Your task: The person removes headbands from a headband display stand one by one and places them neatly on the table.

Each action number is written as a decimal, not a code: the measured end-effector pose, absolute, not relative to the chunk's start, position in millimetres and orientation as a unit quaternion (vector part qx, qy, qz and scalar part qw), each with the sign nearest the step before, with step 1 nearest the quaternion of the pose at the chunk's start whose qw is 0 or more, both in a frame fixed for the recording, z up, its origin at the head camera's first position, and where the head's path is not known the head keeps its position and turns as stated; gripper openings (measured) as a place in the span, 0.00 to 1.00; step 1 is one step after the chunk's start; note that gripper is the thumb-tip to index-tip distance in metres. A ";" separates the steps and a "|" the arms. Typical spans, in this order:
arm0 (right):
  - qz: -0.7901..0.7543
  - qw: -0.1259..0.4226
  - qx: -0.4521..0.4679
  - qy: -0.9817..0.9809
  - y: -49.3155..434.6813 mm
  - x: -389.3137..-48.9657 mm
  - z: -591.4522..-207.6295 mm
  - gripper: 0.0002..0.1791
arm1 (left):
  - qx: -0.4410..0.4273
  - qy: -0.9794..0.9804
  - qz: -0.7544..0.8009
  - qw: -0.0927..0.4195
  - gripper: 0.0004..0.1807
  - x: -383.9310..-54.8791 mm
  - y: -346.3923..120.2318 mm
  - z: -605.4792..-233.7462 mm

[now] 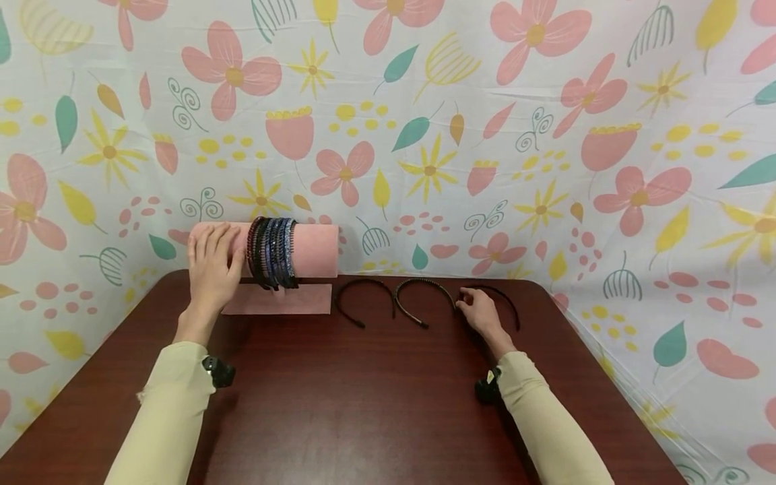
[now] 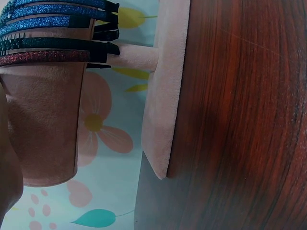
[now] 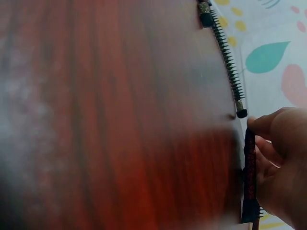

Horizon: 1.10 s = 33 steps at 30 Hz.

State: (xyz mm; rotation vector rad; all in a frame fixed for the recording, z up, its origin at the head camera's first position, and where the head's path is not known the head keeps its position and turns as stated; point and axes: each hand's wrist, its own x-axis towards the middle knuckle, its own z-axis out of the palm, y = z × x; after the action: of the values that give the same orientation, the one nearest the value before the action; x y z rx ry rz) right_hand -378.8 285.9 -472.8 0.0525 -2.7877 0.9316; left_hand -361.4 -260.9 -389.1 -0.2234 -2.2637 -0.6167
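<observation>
My left hand point(image 1: 212, 266) rests on the left end of a pink padded headband holder point(image 1: 318, 250), its fingers lying over the top. Several glittery headbands point(image 1: 273, 252) in blue, black and dark red hang round the middle of the roll. In the left wrist view, their ends stick out below the roll, near the stand's short post point(image 2: 136, 56). At the right, my right hand point(image 1: 481, 313) pinches a dark headband point(image 1: 510, 306), which shows dark red glitter in the right wrist view. Part of it is hidden behind the fingers.
Two more headbands lie on the brown table point(image 1: 339, 391): a black one point(image 1: 341, 293) beside the stand's flat pink base point(image 1: 309, 300), and a gold-and-black toothed one point(image 1: 438, 286) left of my right hand. A flowered cloth point(image 1: 388, 87) hangs behind the table's far edge.
</observation>
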 end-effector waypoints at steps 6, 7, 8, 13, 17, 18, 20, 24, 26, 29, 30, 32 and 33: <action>0.327 0.084 0.010 -0.941 282.2 -382.4 -470.1 0.27 | -0.088 -0.886 -0.242 0.385 0.26 -361.5 -260.3 -388.2; 0.329 0.081 0.008 -0.941 281.8 -383.5 -470.0 0.27 | -0.088 -0.886 -0.242 0.385 0.26 -361.4 -260.0 -388.1; 0.329 0.079 0.005 -0.941 281.6 -384.9 -470.3 0.26 | -0.088 -0.886 -0.243 0.385 0.26 -361.2 -259.8 -388.0; 0.337 0.072 0.001 -0.939 282.3 -390.3 -471.8 0.26 | -0.086 -0.887 -0.243 0.382 0.26 -360.0 -259.5 -388.3; 0.343 0.068 0.008 -0.937 283.0 -389.3 -470.0 0.25 | -0.086 -0.889 -0.243 0.379 0.26 -359.1 -260.0 -388.0; 0.344 0.066 0.010 -0.937 283.3 -388.6 -469.3 0.25 | -0.087 -0.888 -0.244 0.380 0.26 -358.8 -260.0 -388.0; 0.345 0.066 0.016 -0.936 284.7 -386.9 -467.6 0.25 | -0.088 -0.887 -0.246 0.381 0.26 -358.3 -259.7 -388.0; 0.348 0.076 0.021 -0.934 288.5 -383.6 -463.5 0.23 | -0.088 -0.885 -0.246 0.385 0.25 -359.4 -259.7 -389.5; 0.348 0.084 0.023 -0.933 289.9 -382.1 -460.7 0.23 | -0.089 -0.885 -0.244 0.385 0.25 -360.1 -259.8 -389.9; 0.349 0.097 0.030 -0.931 289.8 -381.5 -455.8 0.22 | -0.090 -0.884 -0.243 0.389 0.25 -360.3 -259.9 -389.6; 0.350 0.101 0.034 -0.931 289.1 -381.5 -453.9 0.21 | -0.090 -0.884 -0.243 0.390 0.25 -360.3 -259.9 -389.5; 0.349 0.112 0.041 -0.930 287.1 -382.0 -450.5 0.20 | -0.091 -0.882 -0.243 0.392 0.25 -360.1 -259.9 -389.3; 0.349 0.117 0.043 -0.929 285.5 -382.1 -448.4 0.20 | -0.091 -0.882 -0.243 0.393 0.25 -360.1 -259.8 -389.3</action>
State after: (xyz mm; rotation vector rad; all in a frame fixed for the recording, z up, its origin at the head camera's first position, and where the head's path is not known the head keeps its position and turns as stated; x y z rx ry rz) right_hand -382.1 285.5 -448.4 0.1271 -2.7184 1.0231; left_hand -360.1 -259.8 -389.3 -0.2300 -2.2398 -0.6158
